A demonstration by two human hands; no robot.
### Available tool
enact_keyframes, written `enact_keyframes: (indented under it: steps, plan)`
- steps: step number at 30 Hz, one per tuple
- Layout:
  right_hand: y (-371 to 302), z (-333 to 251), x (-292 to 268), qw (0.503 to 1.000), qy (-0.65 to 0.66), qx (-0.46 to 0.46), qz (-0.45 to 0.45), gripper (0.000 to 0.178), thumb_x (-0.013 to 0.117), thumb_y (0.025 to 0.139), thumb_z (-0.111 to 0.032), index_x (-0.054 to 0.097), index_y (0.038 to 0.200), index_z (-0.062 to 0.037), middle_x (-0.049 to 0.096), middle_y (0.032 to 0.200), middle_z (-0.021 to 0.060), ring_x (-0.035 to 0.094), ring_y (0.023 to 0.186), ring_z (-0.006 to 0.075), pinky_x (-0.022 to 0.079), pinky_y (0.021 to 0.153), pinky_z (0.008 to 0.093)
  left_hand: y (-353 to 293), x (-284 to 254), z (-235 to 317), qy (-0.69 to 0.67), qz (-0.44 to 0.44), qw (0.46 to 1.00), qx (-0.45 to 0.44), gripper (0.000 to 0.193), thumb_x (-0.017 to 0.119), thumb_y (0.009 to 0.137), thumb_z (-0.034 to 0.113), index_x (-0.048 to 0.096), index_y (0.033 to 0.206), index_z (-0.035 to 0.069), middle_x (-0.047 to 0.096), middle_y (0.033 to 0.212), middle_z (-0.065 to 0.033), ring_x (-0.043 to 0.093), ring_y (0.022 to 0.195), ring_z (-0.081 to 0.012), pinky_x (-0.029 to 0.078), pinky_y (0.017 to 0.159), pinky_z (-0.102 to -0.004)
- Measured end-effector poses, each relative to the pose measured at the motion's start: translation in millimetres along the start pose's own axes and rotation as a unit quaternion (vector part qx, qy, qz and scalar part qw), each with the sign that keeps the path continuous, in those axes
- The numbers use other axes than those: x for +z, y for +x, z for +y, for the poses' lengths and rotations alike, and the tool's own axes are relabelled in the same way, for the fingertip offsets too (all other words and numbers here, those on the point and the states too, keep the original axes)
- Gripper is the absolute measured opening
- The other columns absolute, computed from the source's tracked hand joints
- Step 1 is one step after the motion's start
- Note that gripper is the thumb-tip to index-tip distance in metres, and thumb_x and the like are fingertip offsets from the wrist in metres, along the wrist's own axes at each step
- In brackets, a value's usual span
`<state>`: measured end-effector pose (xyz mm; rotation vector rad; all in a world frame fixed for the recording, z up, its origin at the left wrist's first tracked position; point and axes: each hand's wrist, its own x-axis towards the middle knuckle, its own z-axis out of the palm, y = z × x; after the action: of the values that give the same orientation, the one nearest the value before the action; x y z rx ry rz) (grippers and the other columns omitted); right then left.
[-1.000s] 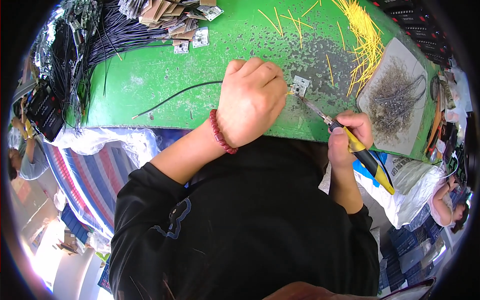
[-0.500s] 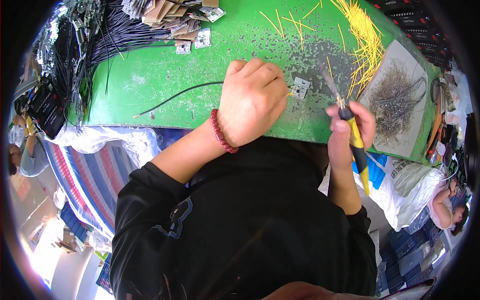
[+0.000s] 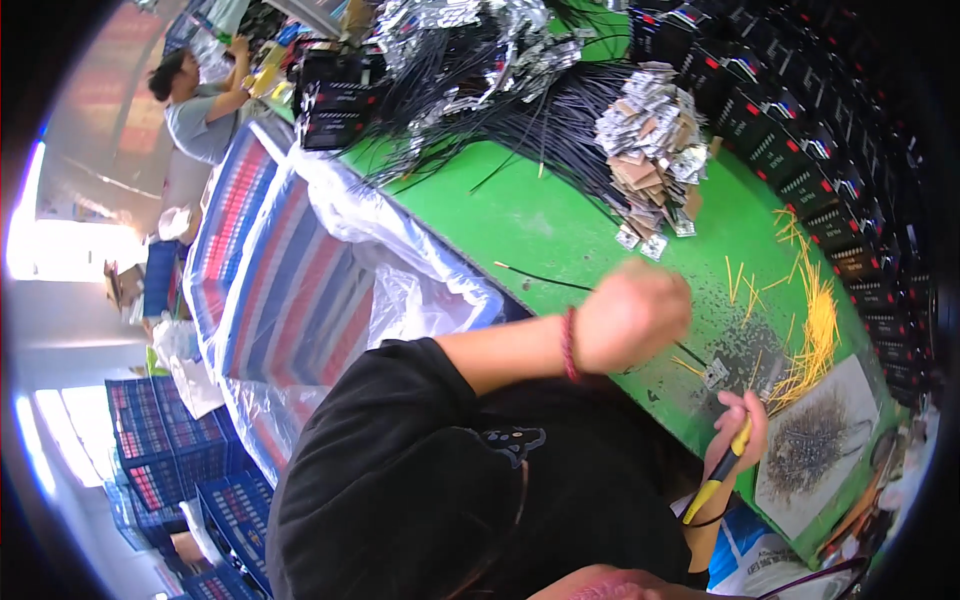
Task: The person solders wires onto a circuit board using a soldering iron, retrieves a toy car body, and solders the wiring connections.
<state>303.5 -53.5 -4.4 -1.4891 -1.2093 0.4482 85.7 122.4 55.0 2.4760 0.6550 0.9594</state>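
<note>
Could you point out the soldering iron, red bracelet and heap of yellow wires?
Soldering iron (image 3: 723, 467): head view, on its handle.
Red bracelet (image 3: 569, 344): head view, middle of its visible band.
Yellow wires (image 3: 817, 325): head view, the heap's dense middle.

Right hand (image 3: 735, 430) grips a yellow-and-black soldering iron (image 3: 715, 483), which slants with its rear end at lower left. Left hand (image 3: 635, 315): motion-blurred, fingers curled, over a black cable (image 3: 545, 278); grip on it cannot be told. Small circuit board (image 3: 715, 375) on green workbench (image 3: 470, 195), between the hands. Yellow wires (image 3: 818, 330) bunched near a grey, residue-strewn sheet (image 3: 785, 505). Farther up, heaped circuit boards (image 3: 655, 140); black boxes (image 3: 835, 215) stacked at right.
</note>
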Motion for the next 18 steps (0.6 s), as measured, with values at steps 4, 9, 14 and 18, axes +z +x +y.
enact_keyframes:
  steps: [4,9,14,18]
  plan:
    - [1.5,4.4,4.3,0.999,0.018,0.025,0.027,0.027,0.055,0.096,-0.013,0.055,0.119,0.0001,0.068,0.079,0.0116,0.053,0.055,0.0096,0.044,0.052,0.0235,4.2,-73.5,-61.1,0.154,0.037,0.981,-0.114,0.008,0.070,0.076,0.008,0.065,0.083,0.007,0.066,0.088,-0.0099,0.063,0.079,-0.0316,0.051,0.070,-0.0420]
    - [-0.4,6.1,5.9,0.999,0.006,0.036,0.004,0.028,0.055,0.097,-0.015,0.054,0.120,0.0004,0.066,0.074,0.0093,0.048,0.054,0.0071,0.040,0.052,0.0214,14.9,-126.3,-126.0,0.241,0.126,0.942,-0.195,0.008,0.069,0.079,0.015,0.067,0.081,0.008,0.065,0.085,-0.0104,0.065,0.079,-0.0286,0.052,0.067,-0.0368]
    - [1.3,3.3,5.2,1.000,-0.012,0.012,0.004,0.022,0.057,0.096,-0.014,0.056,0.114,-0.0017,0.066,0.071,0.0094,0.050,0.051,0.0086,0.041,0.049,0.0230,43.7,-157.3,-178.1,0.377,0.080,0.867,-0.315,0.023,0.068,0.079,0.032,0.071,0.083,0.010,0.068,0.083,-0.0100,0.067,0.078,-0.0305,0.052,0.067,-0.0428]
    - [2.3,4.1,4.2,0.999,-0.040,-0.002,-0.010,0.024,0.056,0.096,-0.013,0.055,0.116,-0.0003,0.065,0.073,0.0088,0.048,0.053,0.0068,0.040,0.050,0.0211,31.2,-154.9,-121.6,0.217,0.140,0.927,-0.272,0.015,0.067,0.082,0.020,0.069,0.080,0.005,0.061,0.062,-0.0096,0.059,0.055,-0.0201,0.046,0.053,-0.0328]
